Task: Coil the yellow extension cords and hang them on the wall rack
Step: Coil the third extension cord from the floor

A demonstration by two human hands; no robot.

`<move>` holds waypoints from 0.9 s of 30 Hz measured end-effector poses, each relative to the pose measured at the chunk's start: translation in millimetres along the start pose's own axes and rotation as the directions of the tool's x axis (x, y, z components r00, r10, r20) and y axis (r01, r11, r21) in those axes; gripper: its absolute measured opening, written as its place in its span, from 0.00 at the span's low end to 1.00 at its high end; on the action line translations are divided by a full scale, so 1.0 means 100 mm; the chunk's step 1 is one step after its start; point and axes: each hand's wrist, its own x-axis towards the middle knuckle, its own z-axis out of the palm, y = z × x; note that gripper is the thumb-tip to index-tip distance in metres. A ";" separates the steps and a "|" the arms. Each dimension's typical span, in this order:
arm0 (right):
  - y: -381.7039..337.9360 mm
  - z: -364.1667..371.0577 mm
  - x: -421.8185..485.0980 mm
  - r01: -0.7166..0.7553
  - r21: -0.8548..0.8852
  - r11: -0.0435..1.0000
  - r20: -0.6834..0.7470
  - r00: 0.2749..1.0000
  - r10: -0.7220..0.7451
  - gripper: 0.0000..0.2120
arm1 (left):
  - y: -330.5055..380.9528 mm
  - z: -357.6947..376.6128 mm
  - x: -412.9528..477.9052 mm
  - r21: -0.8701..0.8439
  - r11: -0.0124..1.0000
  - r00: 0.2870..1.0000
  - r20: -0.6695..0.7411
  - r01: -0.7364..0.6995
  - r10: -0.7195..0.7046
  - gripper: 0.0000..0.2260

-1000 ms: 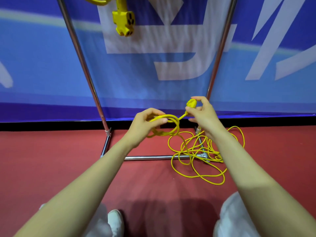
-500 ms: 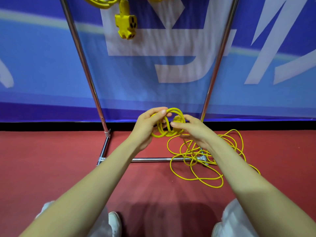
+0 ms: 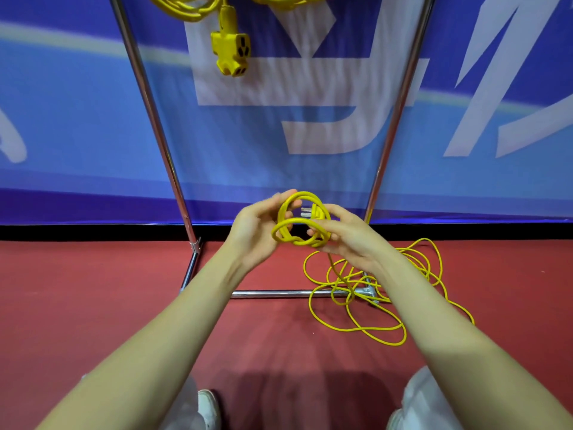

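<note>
A thin yellow extension cord lies in a loose tangle [image 3: 369, 293] on the red floor, over the rack's base. Its upper end is wound into a small coil [image 3: 293, 223] held in front of me. My left hand [image 3: 254, 228] grips the coil's left side. My right hand [image 3: 347, 234] pinches the plug [image 3: 313, 212], its metal prongs pointing left through the loops. Another yellow cord hangs coiled from the top of the metal rack [image 3: 161, 141], its multi-socket end [image 3: 231, 52] dangling down.
The rack's chrome uprights lean in from both sides, with a floor bar [image 3: 273, 293] joining them. A blue banner [image 3: 77, 135] with white lettering stands behind. My white shoe [image 3: 209, 409] and pale trouser legs show at the bottom edge.
My right hand has brought the plug from up and to the right into the coil. The coil has gained loops, and both hands now hold it close together.
</note>
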 end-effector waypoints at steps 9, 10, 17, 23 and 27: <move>0.05 -0.04 0.02 0.067 -0.507 0.859 -0.107 0.984 -0.140 0.24 | -0.19 0.03 0.05 0.226 0.955 0.957 -0.172 -0.192 0.233 0.12; 0.05 -0.05 0.03 0.038 -0.523 0.851 -0.132 0.983 -0.125 0.22 | -0.20 0.03 0.05 0.226 0.954 0.954 -0.182 -0.196 0.239 0.12; 0.12 -0.25 0.09 -0.049 -0.873 0.485 -0.206 0.939 -0.277 0.10 | -0.15 -0.07 0.11 0.290 0.941 0.909 -0.319 -0.176 0.268 0.12; -0.08 -0.26 0.02 0.148 -0.186 0.971 -0.363 0.908 -0.208 0.10 | -0.17 -0.28 0.15 0.564 0.800 0.939 -0.344 0.203 0.004 0.16; -0.09 -0.33 0.01 0.052 -0.115 0.992 -0.320 0.943 -0.087 0.06 | -0.22 -0.25 0.12 0.558 0.804 0.968 -0.238 0.206 -0.083 0.24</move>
